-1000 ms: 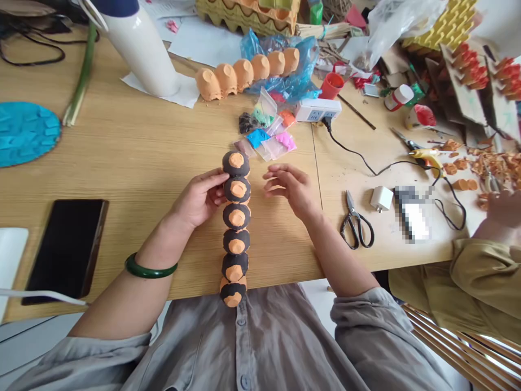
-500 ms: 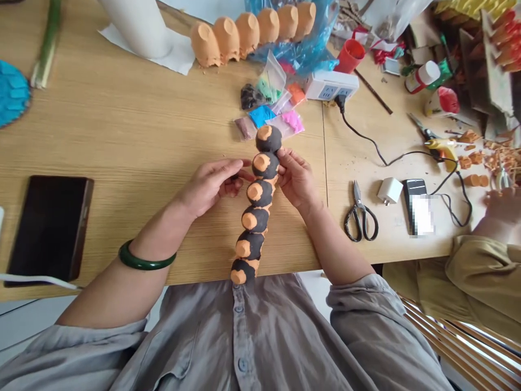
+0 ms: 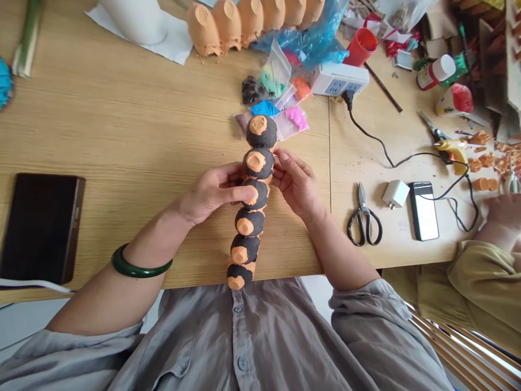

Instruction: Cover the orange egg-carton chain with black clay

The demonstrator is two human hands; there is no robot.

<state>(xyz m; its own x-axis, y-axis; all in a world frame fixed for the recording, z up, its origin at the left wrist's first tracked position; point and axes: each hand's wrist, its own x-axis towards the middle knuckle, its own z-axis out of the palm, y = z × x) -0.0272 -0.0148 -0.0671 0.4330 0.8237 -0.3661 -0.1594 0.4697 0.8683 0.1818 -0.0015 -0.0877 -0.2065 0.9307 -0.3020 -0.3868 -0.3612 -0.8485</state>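
A long egg-carton strip (image 3: 253,218), orange with black covering around each cup, points away from me over the table's front edge. Its cup tops show orange. My left hand (image 3: 199,196) grips it from the left, thumb on the third cup from the far end and fingers partly hidden behind. On the other side, my right hand (image 3: 299,182) is closed with thumb and fingertips at the strip's edge beside the second cup. Just past its far end lie small bags of coloured clay (image 3: 264,108), including blue, pink, orange and black.
At the back stands another orange egg-carton strip (image 3: 228,24) by a blue plastic bag (image 3: 309,46). Scissors (image 3: 363,217), a white charger (image 3: 396,193), a phone (image 3: 424,212) and a power strip (image 3: 340,79) with its cord are rightward. A co-worker's hand (image 3: 504,214) rests far right; a dark tablet-like box (image 3: 43,228) lies left.
My left hand has closed onto the strip, its thumb now over the third cup. The strip has risen toward me and shifted slightly left. The view has also moved a little.
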